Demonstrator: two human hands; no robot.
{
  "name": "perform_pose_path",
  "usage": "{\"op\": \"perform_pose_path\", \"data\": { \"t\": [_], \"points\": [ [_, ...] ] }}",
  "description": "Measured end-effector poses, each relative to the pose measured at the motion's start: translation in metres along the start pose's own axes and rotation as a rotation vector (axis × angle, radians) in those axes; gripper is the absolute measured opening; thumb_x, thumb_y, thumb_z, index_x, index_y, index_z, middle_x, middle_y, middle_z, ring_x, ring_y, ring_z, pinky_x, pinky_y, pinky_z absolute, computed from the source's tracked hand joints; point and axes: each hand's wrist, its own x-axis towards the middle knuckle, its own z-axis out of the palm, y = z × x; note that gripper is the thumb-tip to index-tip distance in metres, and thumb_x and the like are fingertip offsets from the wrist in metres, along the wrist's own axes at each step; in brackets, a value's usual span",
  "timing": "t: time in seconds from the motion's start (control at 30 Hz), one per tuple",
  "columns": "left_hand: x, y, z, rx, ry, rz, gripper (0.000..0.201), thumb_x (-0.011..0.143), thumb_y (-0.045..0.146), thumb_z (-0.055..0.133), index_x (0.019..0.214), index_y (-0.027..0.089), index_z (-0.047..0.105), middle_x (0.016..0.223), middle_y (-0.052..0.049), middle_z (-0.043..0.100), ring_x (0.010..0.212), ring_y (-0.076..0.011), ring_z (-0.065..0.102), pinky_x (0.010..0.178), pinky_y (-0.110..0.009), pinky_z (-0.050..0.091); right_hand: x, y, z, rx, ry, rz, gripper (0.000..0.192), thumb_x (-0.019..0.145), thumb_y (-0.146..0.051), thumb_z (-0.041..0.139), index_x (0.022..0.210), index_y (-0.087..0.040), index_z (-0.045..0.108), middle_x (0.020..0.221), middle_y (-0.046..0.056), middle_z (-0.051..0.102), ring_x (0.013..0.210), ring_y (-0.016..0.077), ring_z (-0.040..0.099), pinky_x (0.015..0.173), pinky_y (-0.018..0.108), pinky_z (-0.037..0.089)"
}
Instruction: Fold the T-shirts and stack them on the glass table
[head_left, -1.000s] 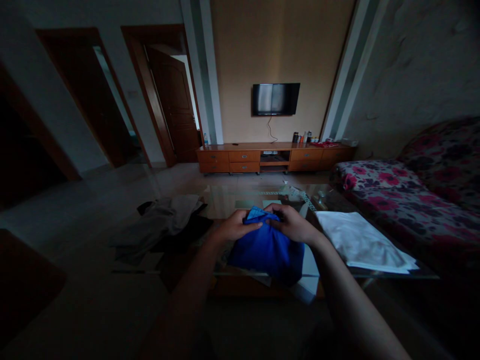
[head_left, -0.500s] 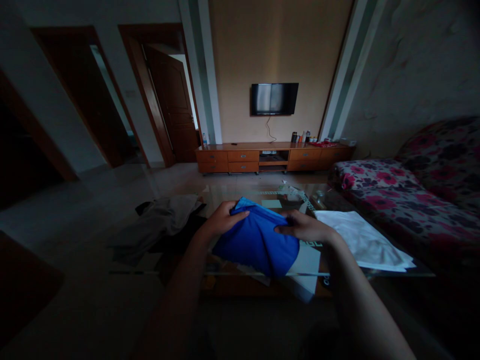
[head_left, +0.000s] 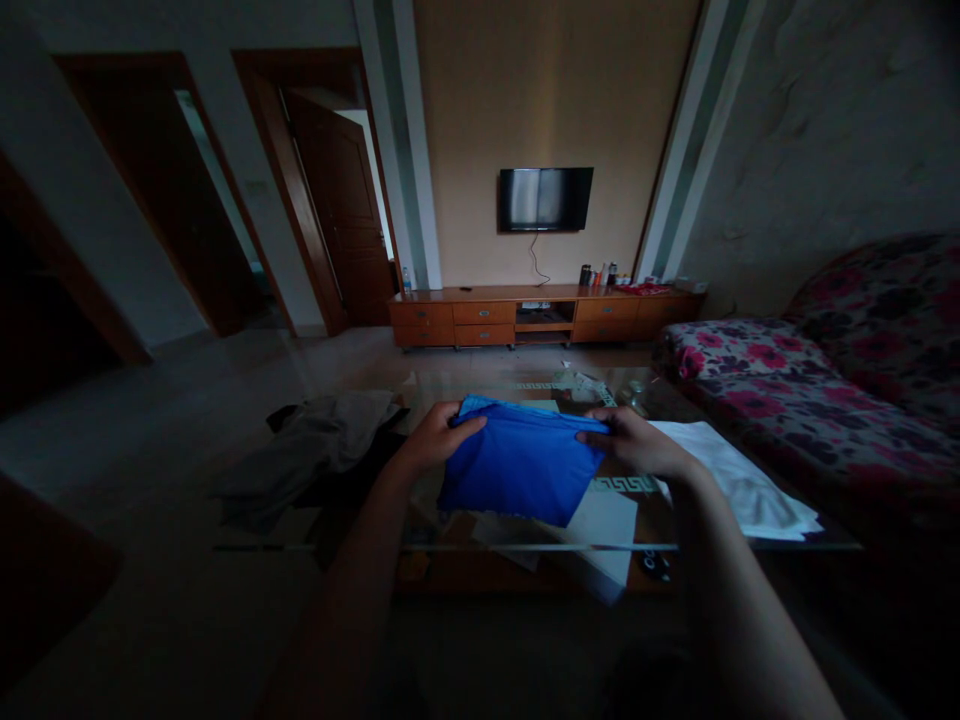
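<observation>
A blue piece of cloth (head_left: 521, 465), possibly a folded garment, is stretched between my hands above the glass table (head_left: 450, 547). Its top left corner is pinched by my left hand (head_left: 439, 437), thumb on the near side. My right hand (head_left: 634, 442) grips the top right corner the same way. The cloth's upper edge shows several layers, and its lower edge hangs loose toward me. To the right lies a flat white cloth (head_left: 739, 480), partly behind my right wrist. Grey and dark clothes (head_left: 322, 440) sit heaped at the left end of the table.
White papers or boxes (head_left: 600, 530) show under the glass. A clear glass item (head_left: 637, 392) and a crumpled plastic bag (head_left: 581, 382) are toward the far edge. A flowered sofa (head_left: 810, 390) stands at right; a TV cabinet (head_left: 484, 315) lies beyond.
My hands have moved apart, my right hand shifting right. The blue cloth, creased and sagging before, is now pulled taut and flatter, and its lower edge has risen.
</observation>
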Motion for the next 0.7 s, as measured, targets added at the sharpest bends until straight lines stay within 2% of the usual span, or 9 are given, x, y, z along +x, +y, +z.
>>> {"op": "perform_pose_path", "data": {
  "t": [0.2, 0.37, 0.47, 0.53, 0.6, 0.7],
  "points": [
    [-0.001, -0.008, -0.01, -0.053, -0.012, 0.008, 0.029, 0.079, 0.045, 0.072, 0.079, 0.016, 0.068, 0.075, 0.001, 0.065, 0.072, -0.0173, 0.059, 0.068, -0.027, 0.045, 0.004, 0.007, -0.003, 0.182, 0.158, -0.073, 0.039, 0.082, -0.053, 0.075, 0.093, -0.017, 0.066, 0.082, 0.0, 0.061, 0.073, 0.0129, 0.054, 0.067, 0.026, 0.046],
    [-0.009, -0.003, -0.024, -0.068, -0.117, -0.057, 0.034, 0.074, 0.048, 0.075, 0.078, 0.016, 0.064, 0.071, 0.002, 0.06, 0.067, -0.0161, 0.056, 0.063, -0.026, 0.044, -0.003, 0.002, -0.008, 0.331, 0.059, 0.03, 0.044, 0.079, -0.051, 0.078, 0.105, -0.018, 0.068, 0.077, -0.002, 0.062, 0.067, 0.0122, 0.056, 0.065, 0.026, 0.05],
    [-0.012, -0.002, -0.028, -0.035, -0.216, -0.064, 0.037, 0.077, 0.053, 0.073, 0.078, 0.017, 0.064, 0.069, 0.002, 0.059, 0.066, -0.0155, 0.055, 0.061, -0.025, 0.042, -0.003, 0.001, -0.006, 0.365, -0.005, 0.108, 0.046, 0.075, -0.052, 0.08, 0.103, -0.018, 0.067, 0.074, -0.002, 0.062, 0.066, 0.0134, 0.059, 0.066, 0.029, 0.053],
    [-0.011, -0.005, -0.027, 0.001, -0.245, -0.054, 0.039, 0.08, 0.055, 0.071, 0.074, 0.017, 0.064, 0.067, 0.002, 0.058, 0.064, -0.0155, 0.055, 0.059, -0.025, 0.041, 0.001, 0.003, -0.002, 0.342, 0.002, 0.138, 0.046, 0.072, -0.053, 0.081, 0.098, -0.018, 0.067, 0.071, -0.002, 0.061, 0.063, 0.0135, 0.058, 0.063, 0.029, 0.053],
    [-0.007, -0.011, -0.023, 0.034, -0.219, -0.024, 0.04, 0.082, 0.056, 0.068, 0.073, 0.017, 0.064, 0.067, 0.001, 0.059, 0.065, -0.0164, 0.056, 0.06, -0.025, 0.042, 0.007, 0.006, 0.003, 0.294, 0.064, 0.114, 0.045, 0.07, -0.054, 0.08, 0.091, -0.017, 0.067, 0.069, -0.002, 0.06, 0.06, 0.0123, 0.054, 0.059, 0.027, 0.049],
    [0.0, -0.019, -0.016, 0.078, -0.075, 0.05, 0.037, 0.086, 0.052, 0.065, 0.079, 0.016, 0.068, 0.074, -0.001, 0.065, 0.072, -0.019, 0.06, 0.067, -0.028, 0.046, 0.017, 0.01, 0.009, 0.235, 0.194, 0.021, 0.042, 0.071, -0.055, 0.078, 0.085, -0.018, 0.066, 0.069, -0.001, 0.059, 0.06, 0.0117, 0.05, 0.056, 0.025, 0.042]
  ]
}}
